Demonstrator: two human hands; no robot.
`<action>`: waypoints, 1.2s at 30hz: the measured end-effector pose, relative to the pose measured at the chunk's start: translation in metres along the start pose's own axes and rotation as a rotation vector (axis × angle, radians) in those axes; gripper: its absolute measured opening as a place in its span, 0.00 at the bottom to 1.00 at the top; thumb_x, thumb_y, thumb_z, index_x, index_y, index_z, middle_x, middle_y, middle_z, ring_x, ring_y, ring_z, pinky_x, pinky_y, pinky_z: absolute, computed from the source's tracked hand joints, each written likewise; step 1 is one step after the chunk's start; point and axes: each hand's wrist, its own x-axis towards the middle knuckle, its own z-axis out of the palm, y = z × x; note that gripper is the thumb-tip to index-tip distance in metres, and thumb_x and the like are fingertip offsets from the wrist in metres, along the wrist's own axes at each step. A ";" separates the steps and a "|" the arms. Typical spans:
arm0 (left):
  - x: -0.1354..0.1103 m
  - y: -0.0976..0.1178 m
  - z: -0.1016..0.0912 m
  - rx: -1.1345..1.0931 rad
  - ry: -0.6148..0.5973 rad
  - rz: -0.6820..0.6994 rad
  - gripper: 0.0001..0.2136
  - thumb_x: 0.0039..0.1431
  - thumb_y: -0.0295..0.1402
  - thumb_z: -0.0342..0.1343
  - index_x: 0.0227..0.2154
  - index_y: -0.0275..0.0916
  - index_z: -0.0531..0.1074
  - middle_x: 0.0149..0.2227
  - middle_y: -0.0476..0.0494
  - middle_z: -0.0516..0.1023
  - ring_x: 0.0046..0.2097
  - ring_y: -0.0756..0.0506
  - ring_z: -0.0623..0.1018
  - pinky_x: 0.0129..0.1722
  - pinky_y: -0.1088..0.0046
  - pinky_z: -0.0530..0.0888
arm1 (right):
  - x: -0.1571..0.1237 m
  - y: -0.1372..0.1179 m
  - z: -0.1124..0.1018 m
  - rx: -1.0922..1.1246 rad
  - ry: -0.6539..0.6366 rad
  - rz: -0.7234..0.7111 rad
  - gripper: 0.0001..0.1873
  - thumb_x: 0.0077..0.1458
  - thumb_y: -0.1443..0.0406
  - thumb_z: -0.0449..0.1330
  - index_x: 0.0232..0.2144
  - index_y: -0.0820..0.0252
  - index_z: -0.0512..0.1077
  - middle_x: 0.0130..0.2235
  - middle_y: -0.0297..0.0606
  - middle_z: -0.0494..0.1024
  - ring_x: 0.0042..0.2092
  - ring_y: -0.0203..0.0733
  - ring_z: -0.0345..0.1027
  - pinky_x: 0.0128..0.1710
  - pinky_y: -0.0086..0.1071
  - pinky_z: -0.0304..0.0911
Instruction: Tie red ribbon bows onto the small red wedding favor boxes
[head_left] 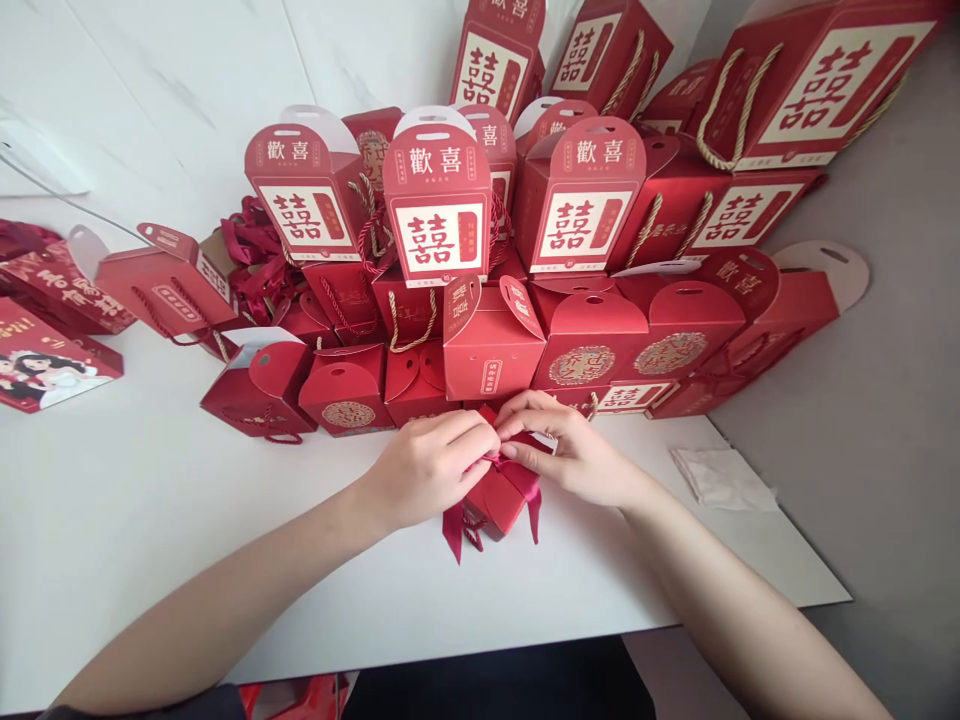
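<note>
You are at what looks like a gift-packing spot, though you can't tell from here whether it belongs to a home, a shop or a workshop. Your white tabletop point(315, 580) meets a pale, veined wall point(210, 70), with a plain grey wall point(892, 400) on your right. Stacked red boxes point(581, 235), many of one design, suggest packing in quantity. So do the heap of ribbons point(251, 250) behind and the small box point(499, 498) before you, trimmed with ribbon.
</note>
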 end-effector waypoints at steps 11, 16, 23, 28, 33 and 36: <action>-0.002 -0.002 -0.001 -0.011 -0.025 -0.014 0.06 0.61 0.23 0.50 0.30 0.39 0.67 0.31 0.49 0.77 0.32 0.52 0.76 0.32 0.77 0.72 | 0.000 -0.005 0.001 -0.079 0.029 -0.046 0.10 0.54 0.75 0.59 0.36 0.57 0.70 0.44 0.39 0.74 0.48 0.43 0.67 0.51 0.40 0.64; 0.002 -0.003 -0.007 -0.098 -0.103 -0.050 0.07 0.60 0.22 0.49 0.30 0.39 0.67 0.30 0.50 0.75 0.31 0.52 0.73 0.32 0.78 0.71 | -0.003 -0.006 0.001 -0.199 0.123 -0.170 0.07 0.55 0.72 0.58 0.35 0.56 0.68 0.41 0.38 0.74 0.43 0.44 0.66 0.46 0.40 0.64; -0.001 -0.008 -0.007 -0.128 -0.111 0.009 0.08 0.60 0.20 0.49 0.32 0.39 0.70 0.32 0.48 0.76 0.33 0.51 0.75 0.34 0.76 0.72 | -0.004 -0.011 0.000 -0.118 0.067 -0.019 0.08 0.66 0.67 0.50 0.41 0.56 0.70 0.43 0.41 0.72 0.47 0.44 0.65 0.49 0.41 0.62; -0.002 -0.011 -0.005 -0.096 -0.063 0.079 0.08 0.60 0.20 0.50 0.32 0.39 0.72 0.33 0.49 0.78 0.33 0.51 0.76 0.33 0.75 0.72 | -0.002 -0.006 -0.001 0.107 -0.074 0.092 0.08 0.66 0.62 0.54 0.37 0.55 0.72 0.51 0.41 0.68 0.56 0.43 0.63 0.60 0.41 0.57; -0.002 -0.011 -0.004 -0.161 -0.094 0.021 0.09 0.59 0.21 0.50 0.31 0.40 0.71 0.33 0.49 0.78 0.34 0.51 0.76 0.34 0.76 0.71 | -0.002 -0.001 -0.004 0.237 -0.088 0.149 0.05 0.59 0.63 0.63 0.34 0.57 0.71 0.56 0.41 0.67 0.58 0.45 0.63 0.60 0.44 0.57; 0.001 -0.011 -0.010 -0.205 -0.154 -0.126 0.06 0.58 0.22 0.51 0.32 0.40 0.69 0.32 0.50 0.76 0.33 0.51 0.74 0.34 0.76 0.70 | -0.002 -0.001 -0.004 0.237 -0.072 0.154 0.06 0.58 0.61 0.63 0.32 0.57 0.72 0.55 0.41 0.69 0.57 0.45 0.64 0.61 0.45 0.56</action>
